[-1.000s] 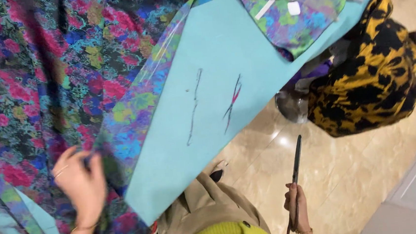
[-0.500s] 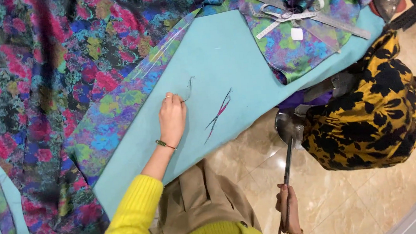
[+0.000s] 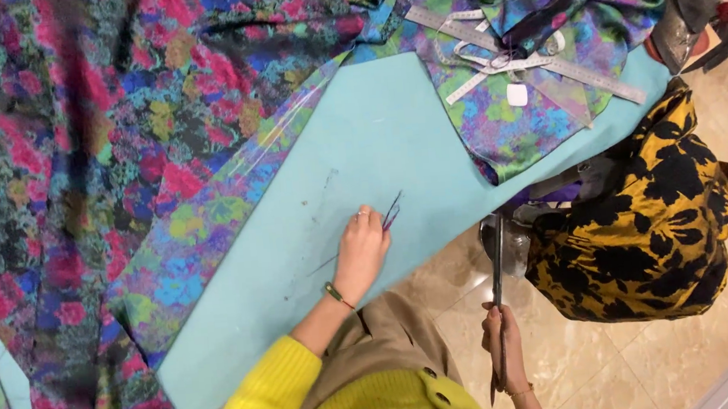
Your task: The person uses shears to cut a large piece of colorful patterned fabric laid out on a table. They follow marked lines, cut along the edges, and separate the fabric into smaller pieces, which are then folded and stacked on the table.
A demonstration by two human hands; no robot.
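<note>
My left hand (image 3: 361,250) lies on the bare turquoise tabletop (image 3: 393,133), fingers curled and pinched at a few purple thread scraps (image 3: 392,213). A thin thread (image 3: 321,265) trails from under the palm. A bracelet circles that wrist, and the sleeve is yellow. My right hand (image 3: 503,351) hangs below the table edge over the floor. It grips long dark scissors (image 3: 498,259) whose blades point up toward the table.
Multicoloured floral fabric (image 3: 75,167) covers the left of the table, and a folded piece (image 3: 522,123) lies at the back right under a clear ruler and tape measure (image 3: 534,61). A black-and-yellow patterned bundle (image 3: 642,217) sits right of the table above beige floor tiles (image 3: 654,363).
My left hand moved from the fabric to a grey thread, then right to the purple threads. The grey thread has left its spot. The scissors stayed low in my right hand.
</note>
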